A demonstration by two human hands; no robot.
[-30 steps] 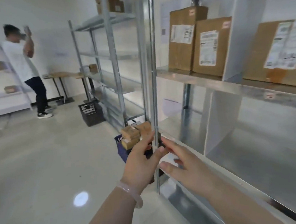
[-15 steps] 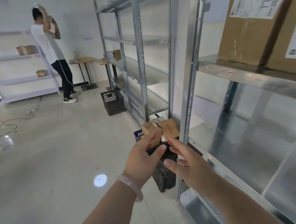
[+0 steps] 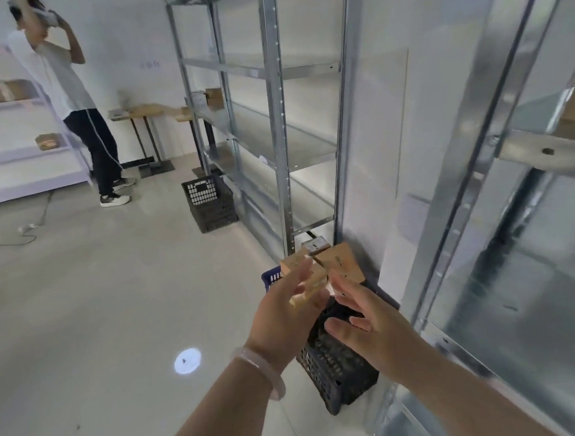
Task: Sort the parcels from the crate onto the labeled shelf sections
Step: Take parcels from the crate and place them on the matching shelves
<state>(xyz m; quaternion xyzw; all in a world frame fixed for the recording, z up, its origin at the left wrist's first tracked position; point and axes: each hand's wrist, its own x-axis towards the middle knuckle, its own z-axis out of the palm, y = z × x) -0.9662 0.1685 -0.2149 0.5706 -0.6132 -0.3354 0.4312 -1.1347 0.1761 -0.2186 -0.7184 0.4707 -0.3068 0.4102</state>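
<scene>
Left hand, right hand moved nearer parcels.

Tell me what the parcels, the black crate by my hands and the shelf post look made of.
Parcels: brown cardboard, matte; one carries a white label. Near black crate: likely moulded plastic, given its perforated lattice walls. Shelf post: metal, probably galvanised steel, judging by the grey sheen and punched holes.

Both arms stretched fwd, left hand & right hand open, fingers spread, palms facing.
</scene>
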